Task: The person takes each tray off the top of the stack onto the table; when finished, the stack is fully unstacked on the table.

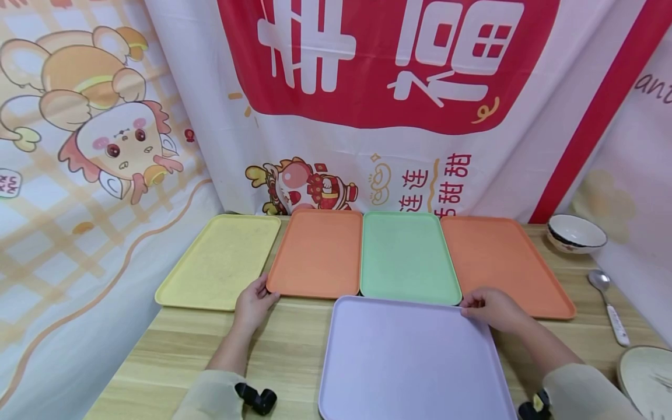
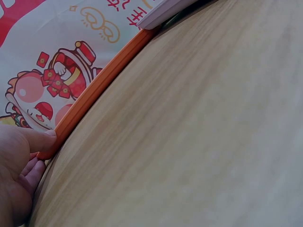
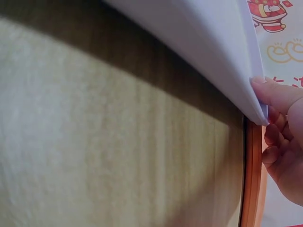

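A lavender tray (image 1: 415, 361) lies nearest to me, its far edge close against the green tray (image 1: 409, 256). My right hand (image 1: 493, 309) pinches the lavender tray's far right corner, thumb on the rim and fingers curled below. In the right wrist view that tray (image 3: 203, 52) is tilted off the wood. My left hand (image 1: 255, 303) grips the near left corner of the left orange tray (image 1: 320, 254). The left wrist view shows the thumb on this orange tray's edge (image 2: 94, 94), with the fingertips partly hidden behind the corner.
A yellow tray (image 1: 220, 262) lies at the far left, another orange tray (image 1: 506, 262) right of the green one. Along the right side are a bowl (image 1: 576, 233), a spoon (image 1: 609, 306) and a plate (image 1: 648, 373). Printed cloth (image 1: 388, 169) hangs behind the wooden table (image 1: 157, 361).
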The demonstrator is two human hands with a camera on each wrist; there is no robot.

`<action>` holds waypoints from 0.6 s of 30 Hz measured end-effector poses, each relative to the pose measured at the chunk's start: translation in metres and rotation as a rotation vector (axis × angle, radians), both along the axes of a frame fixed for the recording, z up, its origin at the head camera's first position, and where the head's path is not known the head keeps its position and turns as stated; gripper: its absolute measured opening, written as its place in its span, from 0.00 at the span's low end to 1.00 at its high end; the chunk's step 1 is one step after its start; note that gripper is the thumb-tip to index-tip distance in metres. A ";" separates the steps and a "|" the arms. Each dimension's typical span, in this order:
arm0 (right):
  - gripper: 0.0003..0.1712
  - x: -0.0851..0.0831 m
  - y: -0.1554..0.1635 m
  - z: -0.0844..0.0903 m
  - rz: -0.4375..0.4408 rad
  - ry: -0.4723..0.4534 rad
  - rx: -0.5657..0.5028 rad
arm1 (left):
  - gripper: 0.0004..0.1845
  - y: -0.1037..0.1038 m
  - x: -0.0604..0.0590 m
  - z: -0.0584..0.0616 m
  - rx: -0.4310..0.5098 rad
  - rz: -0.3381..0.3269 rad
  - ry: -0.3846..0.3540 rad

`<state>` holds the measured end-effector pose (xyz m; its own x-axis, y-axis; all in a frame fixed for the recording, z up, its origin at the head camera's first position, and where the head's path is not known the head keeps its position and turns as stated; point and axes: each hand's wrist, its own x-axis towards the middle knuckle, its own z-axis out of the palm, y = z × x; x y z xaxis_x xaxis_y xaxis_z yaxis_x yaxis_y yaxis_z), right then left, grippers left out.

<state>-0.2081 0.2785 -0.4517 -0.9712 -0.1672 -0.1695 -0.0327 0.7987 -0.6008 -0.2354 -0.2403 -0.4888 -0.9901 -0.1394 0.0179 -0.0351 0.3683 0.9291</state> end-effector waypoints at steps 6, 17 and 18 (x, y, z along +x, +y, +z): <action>0.07 -0.001 -0.003 0.000 0.010 0.016 0.022 | 0.35 0.000 0.001 0.001 -0.004 0.000 0.003; 0.06 -0.001 -0.006 -0.003 -0.010 0.025 0.017 | 0.35 0.001 0.002 0.002 0.014 -0.001 0.005; 0.06 -0.001 -0.006 -0.004 -0.014 0.026 0.017 | 0.35 0.001 0.002 0.001 0.014 -0.003 0.008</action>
